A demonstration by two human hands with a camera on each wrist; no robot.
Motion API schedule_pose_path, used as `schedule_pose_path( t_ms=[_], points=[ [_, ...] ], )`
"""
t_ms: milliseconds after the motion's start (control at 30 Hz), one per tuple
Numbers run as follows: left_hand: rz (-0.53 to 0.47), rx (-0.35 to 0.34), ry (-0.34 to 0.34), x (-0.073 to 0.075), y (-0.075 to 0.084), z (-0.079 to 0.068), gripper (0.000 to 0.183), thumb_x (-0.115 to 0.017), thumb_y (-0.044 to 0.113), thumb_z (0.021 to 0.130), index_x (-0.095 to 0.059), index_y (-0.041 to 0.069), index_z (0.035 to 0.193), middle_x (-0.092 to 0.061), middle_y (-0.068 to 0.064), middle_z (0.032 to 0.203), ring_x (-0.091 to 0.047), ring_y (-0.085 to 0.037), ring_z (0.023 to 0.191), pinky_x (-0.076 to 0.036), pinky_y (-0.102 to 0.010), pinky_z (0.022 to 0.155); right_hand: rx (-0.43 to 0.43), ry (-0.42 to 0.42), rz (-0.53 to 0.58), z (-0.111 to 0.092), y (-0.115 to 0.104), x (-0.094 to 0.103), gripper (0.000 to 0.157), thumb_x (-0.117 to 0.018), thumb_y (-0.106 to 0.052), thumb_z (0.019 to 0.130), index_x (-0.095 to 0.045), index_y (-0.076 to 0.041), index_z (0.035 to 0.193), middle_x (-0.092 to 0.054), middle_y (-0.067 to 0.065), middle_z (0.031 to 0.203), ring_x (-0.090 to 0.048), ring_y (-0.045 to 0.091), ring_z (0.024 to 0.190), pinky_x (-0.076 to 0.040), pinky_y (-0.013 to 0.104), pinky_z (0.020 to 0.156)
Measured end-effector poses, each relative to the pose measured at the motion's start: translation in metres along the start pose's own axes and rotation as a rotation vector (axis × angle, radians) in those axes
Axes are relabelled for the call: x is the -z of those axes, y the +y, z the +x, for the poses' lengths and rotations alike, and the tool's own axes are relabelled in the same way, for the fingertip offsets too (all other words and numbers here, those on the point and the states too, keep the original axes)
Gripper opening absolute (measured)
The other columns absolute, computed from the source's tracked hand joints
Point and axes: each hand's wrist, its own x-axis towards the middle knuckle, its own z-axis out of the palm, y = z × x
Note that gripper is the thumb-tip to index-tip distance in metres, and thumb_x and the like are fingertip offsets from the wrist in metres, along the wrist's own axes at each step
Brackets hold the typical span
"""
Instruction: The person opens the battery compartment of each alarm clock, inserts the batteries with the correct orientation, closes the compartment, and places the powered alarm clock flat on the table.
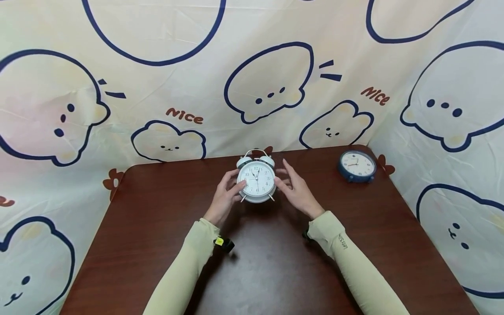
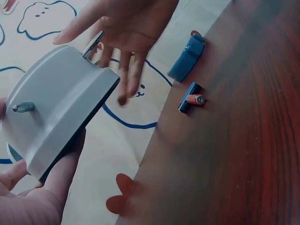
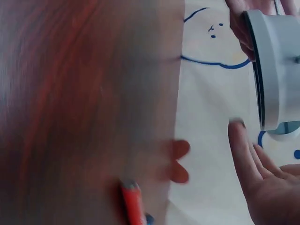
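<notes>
A white twin-bell alarm clock [image 1: 257,180] is raised above the table, its dial facing the head camera. My left hand [image 1: 225,199] grips it by its left side, thumb on the front rim and fingers behind. In the left wrist view the clock's white casing [image 2: 65,101] and short metal feet show, with my left hand [image 2: 42,197] beneath. My right hand [image 1: 297,192] is beside the clock's right edge, fingers extended and spread. Whether its thumb touches the rim is unclear. In the right wrist view my right hand's [image 3: 267,187] fingers stand apart from the casing [image 3: 276,70].
A blue round clock [image 1: 357,166] stands at the table's back right corner. A red battery [image 2: 195,99] lies against a dark blue one [image 2: 187,101] on the brown table [image 1: 157,218]; the head view does not show them. A patterned cloth [image 1: 252,87] hangs behind.
</notes>
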Motion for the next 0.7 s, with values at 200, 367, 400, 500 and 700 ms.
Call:
schedule_pose_path(
  t_ms=[200,367,400,500,700],
  points=[
    [-0.016,0.005,-0.03,0.002,-0.004,-0.003,0.053,-0.063,0.018,0.103,-0.042,0.012,0.151,-0.056,-0.012,0.122,-0.065,-0.014,0.091,-0.056,-0.024,0.072,-0.106,-0.092,0.143,0.002,0.007,-0.009,0.067,-0.049,-0.037,0.11,-0.024,-0.005,0.164,-0.062,0.027,0.134,-0.072,0.034,0.101,-0.06,0.042,0.089],
    [-0.014,0.016,-0.04,0.001,-0.009,-0.007,0.053,-0.062,0.018,0.103,-0.041,0.012,0.151,-0.056,-0.011,0.12,-0.065,-0.015,0.091,-0.055,-0.025,0.072,-0.105,-0.104,0.184,0.002,0.006,-0.016,0.055,-0.051,-0.032,0.11,-0.04,-0.001,0.154,-0.067,0.024,0.118,-0.071,0.024,0.09,-0.062,0.04,0.08],
    [-0.011,0.02,-0.041,0.002,-0.01,-0.007,0.053,-0.062,0.018,0.103,-0.041,0.012,0.151,-0.056,-0.011,0.121,-0.065,-0.015,0.091,-0.055,-0.026,0.072,-0.105,-0.109,0.193,0.002,0.006,-0.016,0.053,-0.051,-0.031,0.11,-0.042,0.0,0.152,-0.068,0.024,0.116,-0.07,0.022,0.089,-0.061,0.04,0.079],
    [-0.005,0.026,-0.045,0.002,-0.012,-0.007,0.052,-0.062,0.019,0.104,-0.041,0.011,0.151,-0.056,-0.011,0.121,-0.064,-0.014,0.091,-0.054,-0.026,0.073,-0.122,-0.125,0.215,0.001,0.007,-0.017,0.05,-0.051,-0.03,0.11,-0.045,0.001,0.149,-0.067,0.022,0.113,-0.069,0.02,0.086,-0.061,0.041,0.079],
    [-0.001,0.019,-0.067,0.002,-0.01,-0.008,0.053,-0.061,0.016,0.103,-0.04,0.011,0.152,-0.056,-0.013,0.123,-0.065,-0.015,0.092,-0.055,-0.025,0.074,-0.142,-0.135,0.248,0.0,0.006,-0.017,0.051,-0.051,-0.031,0.11,-0.044,0.002,0.149,-0.066,0.023,0.116,-0.068,0.019,0.088,-0.061,0.04,0.079]
  ],
)
